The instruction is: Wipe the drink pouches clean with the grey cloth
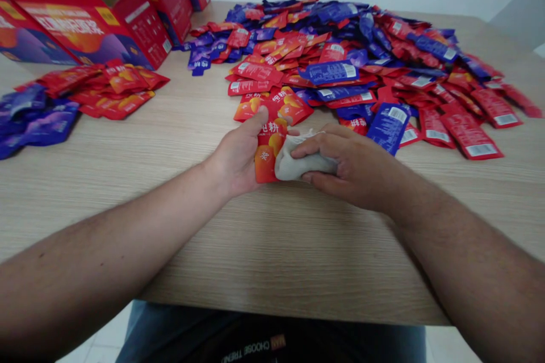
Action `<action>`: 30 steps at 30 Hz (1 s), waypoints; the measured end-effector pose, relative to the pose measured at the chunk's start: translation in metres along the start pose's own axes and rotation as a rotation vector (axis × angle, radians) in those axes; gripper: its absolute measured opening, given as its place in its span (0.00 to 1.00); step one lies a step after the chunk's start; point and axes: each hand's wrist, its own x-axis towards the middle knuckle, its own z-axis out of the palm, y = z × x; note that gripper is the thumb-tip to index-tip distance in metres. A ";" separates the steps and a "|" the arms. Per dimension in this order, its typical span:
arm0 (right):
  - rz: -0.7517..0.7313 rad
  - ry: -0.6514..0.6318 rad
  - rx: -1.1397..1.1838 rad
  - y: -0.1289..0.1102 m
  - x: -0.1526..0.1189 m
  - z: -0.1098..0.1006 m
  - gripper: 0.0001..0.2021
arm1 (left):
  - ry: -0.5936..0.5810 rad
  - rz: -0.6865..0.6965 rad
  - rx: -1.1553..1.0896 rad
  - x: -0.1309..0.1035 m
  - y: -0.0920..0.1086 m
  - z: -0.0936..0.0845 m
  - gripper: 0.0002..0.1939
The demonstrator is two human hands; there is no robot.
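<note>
Near the middle of the view, my left hand holds a red packet with orange fruit printed on it, the thumb on its upper left edge. My right hand grips a folded grey-white cloth, which touches the packet's right side and covers part of it. Just beyond both hands lies a large heap of red packets and blue packets, some showing barcode labels.
Open red boxes stand at the back left. In front of them lie a small pile of red packets and some blue packets. The wooden table's front edge runs close to the person's lap.
</note>
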 end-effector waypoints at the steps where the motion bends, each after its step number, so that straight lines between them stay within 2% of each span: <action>1: -0.008 -0.013 0.011 0.000 0.000 0.000 0.18 | 0.022 0.012 0.003 0.000 0.001 0.000 0.22; 4: -0.030 -0.052 0.031 0.002 0.000 0.003 0.18 | 0.055 0.034 0.001 -0.003 0.003 0.001 0.23; 9: 0.055 0.147 -0.070 0.002 0.004 0.012 0.18 | 0.038 0.048 -0.019 -0.005 -0.004 0.012 0.27; 14: -0.008 0.118 -0.019 -0.007 0.007 0.016 0.17 | 0.021 -0.005 0.003 -0.009 -0.011 0.018 0.31; 19: 0.100 0.302 -0.091 -0.005 0.009 0.011 0.19 | 0.027 0.000 0.065 -0.014 -0.013 0.018 0.30; 23: 0.064 0.259 -0.084 -0.003 0.010 0.009 0.18 | -0.005 -0.014 0.076 -0.015 -0.014 0.017 0.32; 26: 0.114 0.326 -0.094 0.001 0.012 0.010 0.18 | 0.039 -0.015 0.129 -0.017 -0.013 0.019 0.33; 30: 0.111 0.328 -0.112 0.006 0.013 0.009 0.20 | 0.030 -0.036 0.148 -0.019 -0.010 0.020 0.36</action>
